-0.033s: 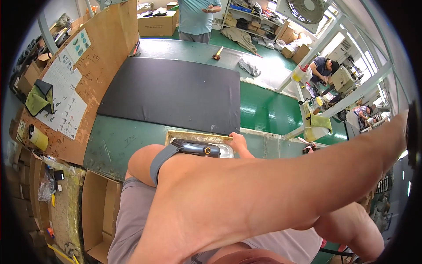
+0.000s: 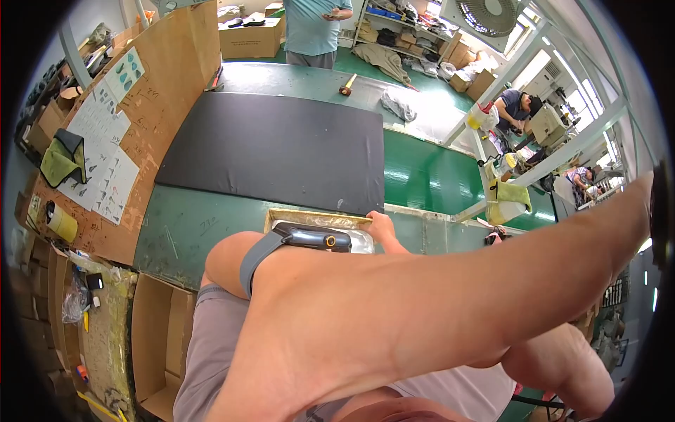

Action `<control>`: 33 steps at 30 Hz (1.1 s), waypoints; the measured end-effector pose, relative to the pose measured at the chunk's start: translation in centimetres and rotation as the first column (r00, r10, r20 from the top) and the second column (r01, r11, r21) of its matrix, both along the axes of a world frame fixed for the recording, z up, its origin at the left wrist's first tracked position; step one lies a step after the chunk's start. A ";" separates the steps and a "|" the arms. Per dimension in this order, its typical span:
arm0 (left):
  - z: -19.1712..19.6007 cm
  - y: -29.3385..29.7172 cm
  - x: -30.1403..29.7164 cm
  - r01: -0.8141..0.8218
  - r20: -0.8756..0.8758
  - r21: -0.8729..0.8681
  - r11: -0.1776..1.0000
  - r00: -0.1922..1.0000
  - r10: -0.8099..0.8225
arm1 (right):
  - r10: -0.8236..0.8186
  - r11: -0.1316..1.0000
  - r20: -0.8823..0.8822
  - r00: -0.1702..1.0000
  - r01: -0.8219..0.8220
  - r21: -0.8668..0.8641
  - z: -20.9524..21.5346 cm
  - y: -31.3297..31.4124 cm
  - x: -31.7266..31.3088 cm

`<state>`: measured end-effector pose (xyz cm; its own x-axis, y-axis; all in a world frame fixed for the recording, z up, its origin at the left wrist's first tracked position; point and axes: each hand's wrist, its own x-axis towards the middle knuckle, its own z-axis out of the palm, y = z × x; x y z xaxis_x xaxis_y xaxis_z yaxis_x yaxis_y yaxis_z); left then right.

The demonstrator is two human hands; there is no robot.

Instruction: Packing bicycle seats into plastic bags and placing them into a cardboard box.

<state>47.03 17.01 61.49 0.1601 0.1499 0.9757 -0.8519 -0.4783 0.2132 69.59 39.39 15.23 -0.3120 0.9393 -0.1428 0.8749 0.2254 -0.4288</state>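
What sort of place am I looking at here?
Probably a factory workshop: a hammer lies on the long green workbench, sheets of diagrams are on the wooden board, and a person bends forward at the right.

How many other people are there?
3: a light-blue-shirted person beyond the green bench, a dark-shirted person bending at right, a person in a patterned top farther right. Others may be hidden.

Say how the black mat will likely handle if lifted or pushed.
The black mat probably gives under pressure, as its surface shows small creases. Being broad and thin, it might sag if lifted by one corner. Lying flat on the table, it seems unlikely to tip.
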 end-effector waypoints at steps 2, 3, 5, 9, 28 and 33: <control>0.2 0.1 0.5 0.061 -0.008 -0.003 0.998 0.998 -0.061 | -0.002 1.000 0.000 1.000 0.002 0.018 0.1 0.0 -0.1; 0.4 0.1 0.7 0.090 -0.014 -0.003 0.996 0.996 -0.090 | -0.001 1.000 -0.001 1.000 0.001 0.007 0.1 -0.2 -0.1; 0.6 0.4 1.3 0.154 -0.026 -0.003 0.988 0.988 -0.154 | -0.011 1.000 -0.008 1.000 0.011 0.002 0.1 -0.5 0.0; 1.2 1.1 2.8 0.276 -0.045 -0.012 0.961 0.960 -0.276 | -0.022 1.000 -0.020 1.000 0.022 0.000 -1.9 -0.2 1.5; 3.6 0.8 2.6 0.322 0.074 -0.147 0.935 0.946 -0.314 | -0.004 1.000 0.000 1.000 0.004 -0.028 -3.8 1.6 1.7; 2.1 -0.1 1.8 0.255 0.112 -0.261 0.931 0.966 -0.233 | -0.013 0.999 -0.005 1.000 0.013 -0.042 -0.3 0.0 0.5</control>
<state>48.83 16.92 63.62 0.1506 0.3757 0.9144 -0.9541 -0.1871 0.2340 70.07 39.38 14.96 -0.3007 0.9365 -0.1803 0.8752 0.1959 -0.4424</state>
